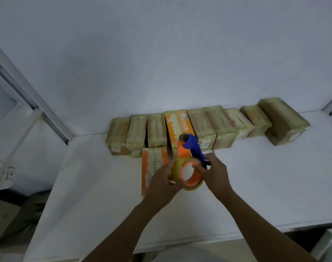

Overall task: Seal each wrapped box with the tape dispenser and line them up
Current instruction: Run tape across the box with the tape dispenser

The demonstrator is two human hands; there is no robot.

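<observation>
"Blue plastic tape dispenser (192, 146) with the orange-cored roll of clear tape (196, 186): where was it?"

"Held over the orange-and-white wrapped box (152, 165), which lay just in front of the row of tape-wrapped boxes (210, 125) along the white tabletop's (255, 176) far edge. The right hand (214, 173) had its grip clenched on the dispenser, probably to steer it."

"And the left hand (161, 180)?"

"Against the roll, likely steadying it or finding the tape end. Blur hid whether that grip was clenched. The front box sat apart, presumably awaiting its seal."
</observation>
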